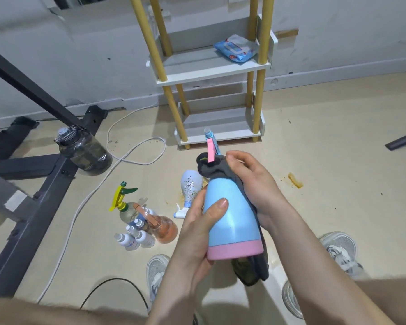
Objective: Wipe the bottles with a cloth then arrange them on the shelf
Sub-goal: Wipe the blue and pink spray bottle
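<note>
The blue bottle (232, 221) with a pink bottom is up in the air, in front of the person, over the floor (314, 137) and near the foot of the shelf (211, 73). It leans a little, with its pink trigger (210, 150) pointing up toward the shelf. The left hand (197, 231) grips the fat part of the bottle, with the thumb on the front and the fingers curled round the back. The right hand (251, 184) holds a dark grey cloth (212, 168) and squeezes it round the thin neck of the bottle. The rest of the cloth hangs down behind the bottle, past its pink bottom. On the floor just left of the hands lies a white spotted spray bottle (191, 184) on its side. Further left stand a spray bottle with a yellow and green top (124, 202), an orange spray bottle (164, 227) and some small white bottles (134, 238), all close together. A dark water jug (85, 151) stands by a black frame (33, 195). A pack of wipes (236, 49) lies at the right corner of the shelf's middle board.
</note>
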Demonstrator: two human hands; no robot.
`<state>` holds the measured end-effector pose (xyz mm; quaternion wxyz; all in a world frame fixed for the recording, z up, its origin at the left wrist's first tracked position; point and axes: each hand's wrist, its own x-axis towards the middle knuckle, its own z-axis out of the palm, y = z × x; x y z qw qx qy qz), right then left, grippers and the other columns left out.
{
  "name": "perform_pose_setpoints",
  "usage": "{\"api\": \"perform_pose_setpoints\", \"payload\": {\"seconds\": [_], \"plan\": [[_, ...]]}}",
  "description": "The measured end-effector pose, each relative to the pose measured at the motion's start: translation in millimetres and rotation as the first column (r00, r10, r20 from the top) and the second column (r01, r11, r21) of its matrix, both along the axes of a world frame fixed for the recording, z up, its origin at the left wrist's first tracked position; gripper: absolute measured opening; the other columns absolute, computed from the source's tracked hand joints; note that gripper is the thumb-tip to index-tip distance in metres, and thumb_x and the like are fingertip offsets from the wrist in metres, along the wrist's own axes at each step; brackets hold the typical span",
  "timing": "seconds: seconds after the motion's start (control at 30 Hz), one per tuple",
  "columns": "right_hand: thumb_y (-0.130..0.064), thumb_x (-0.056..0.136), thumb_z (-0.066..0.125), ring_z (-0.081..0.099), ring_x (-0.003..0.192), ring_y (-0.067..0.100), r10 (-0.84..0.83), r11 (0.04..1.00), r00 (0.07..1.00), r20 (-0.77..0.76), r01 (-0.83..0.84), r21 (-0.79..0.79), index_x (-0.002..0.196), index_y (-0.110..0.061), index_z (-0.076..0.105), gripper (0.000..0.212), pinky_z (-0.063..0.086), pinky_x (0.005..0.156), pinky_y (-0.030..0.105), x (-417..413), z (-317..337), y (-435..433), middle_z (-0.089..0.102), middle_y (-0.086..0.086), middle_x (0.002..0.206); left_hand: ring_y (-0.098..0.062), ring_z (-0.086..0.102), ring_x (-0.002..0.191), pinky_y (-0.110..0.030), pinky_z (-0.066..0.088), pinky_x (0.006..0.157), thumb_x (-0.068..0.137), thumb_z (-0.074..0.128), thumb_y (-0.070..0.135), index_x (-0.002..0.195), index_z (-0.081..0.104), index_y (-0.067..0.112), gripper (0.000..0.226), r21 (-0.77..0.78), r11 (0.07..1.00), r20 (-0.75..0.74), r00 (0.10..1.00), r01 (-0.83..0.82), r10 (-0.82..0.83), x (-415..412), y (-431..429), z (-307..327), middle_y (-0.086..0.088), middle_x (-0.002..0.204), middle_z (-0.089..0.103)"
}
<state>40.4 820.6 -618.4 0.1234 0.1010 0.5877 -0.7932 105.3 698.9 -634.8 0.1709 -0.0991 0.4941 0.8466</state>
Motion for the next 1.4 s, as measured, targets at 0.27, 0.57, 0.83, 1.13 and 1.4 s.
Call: {"api": "perform_pose_setpoints", "payload": {"seconds": [0.27, 0.57, 0.83, 1.13, 1.4], "plan": [[-0.048, 0.101, 0.045, 0.045, 0.134, 0.003, 0.215, 0.927, 0.971, -0.102, -0.170, 0.336, 0.153, -0.044, 0.024, 0.057, 0.036, 0.114, 0.030, 21.3, 0.9, -1.9, 0.044, -0.023, 0.142, -0.027, 0.071, 0.098, -0.038, 0.057, 0.081, 0.065, 0.080, 0.028, 0.121, 0.065, 0.012, 0.060, -0.173, 0.947, -0.014, 0.962, -0.272, 0.274, -23.5, -5.2, -5.4, -0.012, 0.113, 0.072], [-0.026, 0.101, 0.047, 0.046, 0.065, 0.025, -0.380, 0.924, 0.924, 0.047, 0.376, 0.074, 0.073, -0.002, 0.052, 0.038, 0.041, 0.062, 0.036, 14.1, -18.8, 0.9, 0.054, 0.016, 0.068, -0.019, 0.071, 0.097, -0.029, 0.057, 0.077, 0.088, 0.066, 0.021, 0.115, 0.072, 0.014, 0.028, -0.234, 0.972, -0.006, 1.000, -0.016, 0.015, -17.5, -4.6, 3.9, -0.008, 0.112, 0.074], [-0.032, 0.106, 0.042, 0.070, 0.098, 0.019, -0.083, 0.991, 0.995, -0.055, 0.088, 0.099, 0.100, -0.026, 0.068, 0.027, 0.056, 0.089, 0.034, 21.0, -3.8, -5.5, 0.074, -0.002, 0.101, -0.007, 0.062, 0.107, -0.038, 0.050, 0.096, 0.085, 0.052, 0.070, 0.121, 0.055, 0.045, 0.044, -0.800, 0.600, -0.095, 0.990, -0.012, -0.107, -10.9, 3.1, 26.3, 0.024, 0.112, 0.065], [-0.042, 0.101, 0.045, 0.070, 0.109, 0.023, 0.086, 0.972, 0.993, 0.078, -0.066, -0.226, 0.122, -0.019, 0.066, 0.038, 0.054, 0.095, 0.042, 43.0, -3.6, 3.7, 0.074, 0.003, 0.114, -0.026, 0.071, 0.087, -0.043, 0.057, 0.082, 0.067, 0.079, 0.039, 0.102, 0.075, 0.018, 0.042, -0.259, 0.930, -0.176, 0.959, -0.262, 0.221, -38.2, -7.9, 24.5, -0.013, 0.102, 0.075], [-0.048, 0.084, 0.059, 0.070, 0.095, 0.019, -0.164, 0.961, 0.972, -0.171, 0.196, 0.193, 0.098, -0.021, 0.069, 0.032, 0.055, 0.089, 0.048, 41.8, -6.4, -27.6, 0.075, -0.001, 0.097, -0.014, 0.069, 0.104, -0.047, 0.054, 0.094, 0.077, 0.056, 0.071, 0.116, 0.061, 0.044, 0.048, -0.585, 0.799, -0.192, 0.981, -0.137, 0.028, -36.8, -5.5, 18.9, 0.010, 0.112, 0.071]]}}
